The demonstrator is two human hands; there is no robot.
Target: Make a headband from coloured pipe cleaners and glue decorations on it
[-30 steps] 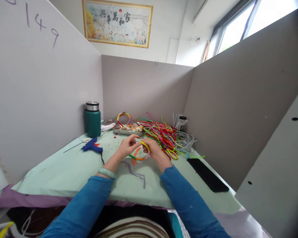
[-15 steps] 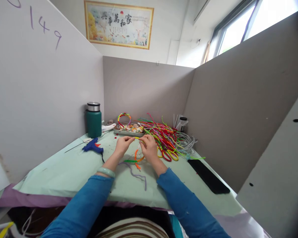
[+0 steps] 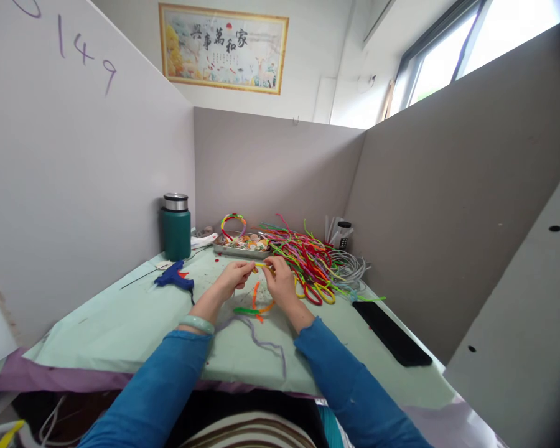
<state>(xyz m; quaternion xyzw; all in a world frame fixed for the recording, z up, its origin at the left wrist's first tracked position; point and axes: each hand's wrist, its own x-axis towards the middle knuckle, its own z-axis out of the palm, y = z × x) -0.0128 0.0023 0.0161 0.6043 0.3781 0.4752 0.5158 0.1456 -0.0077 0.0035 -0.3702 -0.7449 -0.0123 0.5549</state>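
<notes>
Over the middle of the table, my left hand (image 3: 234,277) and my right hand (image 3: 280,281) pinch a yellow pipe cleaner (image 3: 260,265) between them, one at each end. Only its short middle stretch shows; the fingers hide the rest. Below the hands, orange pipe cleaner pieces (image 3: 256,295) and a green piece (image 3: 246,310) appear joined or crossing; I cannot tell which. A purple strand (image 3: 260,340) trails toward the table's front edge, its upper end hidden near my left wrist.
A blue glue gun (image 3: 175,275) lies left, near a green bottle (image 3: 176,227). Behind my hands are a metal tray (image 3: 242,253) of small pieces and a colourful ring (image 3: 233,216). Right of them lies a heap of pipe cleaners (image 3: 308,255); a black flat object (image 3: 392,333) is nearer.
My left hand has shifted slightly right and its fingers have curled more. The purple strand has swung right and toward me. The orange and green pieces have moved slightly.
</notes>
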